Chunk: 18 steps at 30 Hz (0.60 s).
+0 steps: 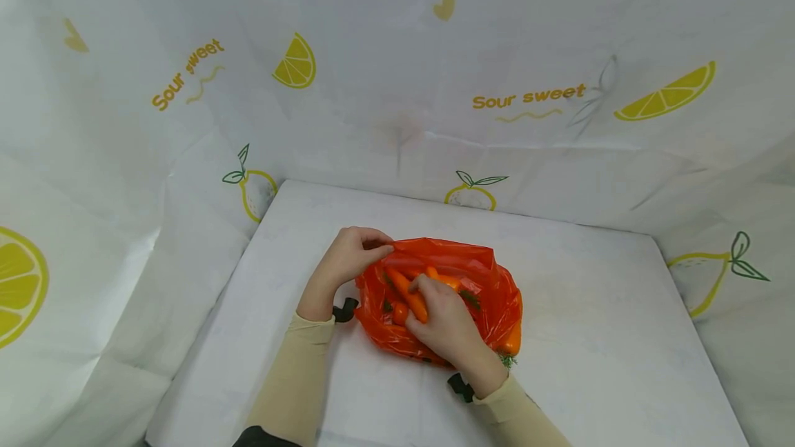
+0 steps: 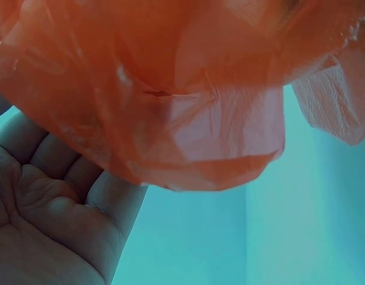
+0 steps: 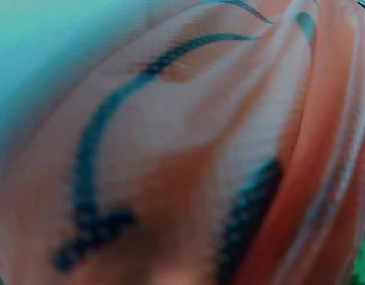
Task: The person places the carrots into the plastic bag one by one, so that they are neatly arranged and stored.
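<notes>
A red plastic bag (image 1: 444, 250) lies on the white table with its mouth spread, and several orange carrots show inside. At the bag's far left rim, my left hand (image 1: 350, 257) pinches the plastic between thumb and fingers. The left wrist view has the palm of that left hand (image 2: 52, 214) beside the hanging red film (image 2: 218, 124). My right hand (image 1: 450, 323) reaches into the bag, thumb and fingers about a carrot (image 1: 404, 287). In the right wrist view the bag's printed side (image 3: 164, 136) fills most of the picture and hides the right hand.
Another carrot (image 1: 512, 340) with green leafy tops (image 1: 507, 360) sticks out at the bag's right side. The white tabletop (image 1: 590, 336) extends around the bag. A white sheet (image 1: 373, 102) printed with lemons hangs behind and along the sides.
</notes>
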Available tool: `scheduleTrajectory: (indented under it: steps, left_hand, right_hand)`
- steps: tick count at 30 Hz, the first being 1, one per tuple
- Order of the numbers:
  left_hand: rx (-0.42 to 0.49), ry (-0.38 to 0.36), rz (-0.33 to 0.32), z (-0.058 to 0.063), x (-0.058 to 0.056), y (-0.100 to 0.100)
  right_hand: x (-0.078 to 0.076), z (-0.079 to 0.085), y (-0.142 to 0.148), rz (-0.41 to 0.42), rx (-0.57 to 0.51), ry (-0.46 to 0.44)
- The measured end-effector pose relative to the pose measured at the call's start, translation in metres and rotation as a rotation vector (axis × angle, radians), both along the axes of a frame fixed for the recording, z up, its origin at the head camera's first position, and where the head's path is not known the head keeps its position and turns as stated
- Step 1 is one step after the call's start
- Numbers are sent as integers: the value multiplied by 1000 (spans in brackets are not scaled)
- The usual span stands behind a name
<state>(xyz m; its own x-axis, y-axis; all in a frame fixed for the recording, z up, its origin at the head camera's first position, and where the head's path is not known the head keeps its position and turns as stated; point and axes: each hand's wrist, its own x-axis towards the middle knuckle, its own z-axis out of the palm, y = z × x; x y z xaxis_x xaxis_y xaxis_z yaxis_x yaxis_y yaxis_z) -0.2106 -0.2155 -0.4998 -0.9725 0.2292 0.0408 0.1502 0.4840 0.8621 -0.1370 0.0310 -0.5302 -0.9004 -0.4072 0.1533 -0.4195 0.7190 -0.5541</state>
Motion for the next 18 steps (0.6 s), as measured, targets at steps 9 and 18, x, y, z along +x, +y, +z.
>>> scheduleTrajectory:
  steps: [9, 18]
  left_hand:
    - [3, 9, -2, 0, 0, -1]
    - [-9, 18, -6, 0, -1, -1]
  right_hand:
    - [1, 0, -3, 8, 60, 54]
    - [0, -1, -6, 28, 119, 72]
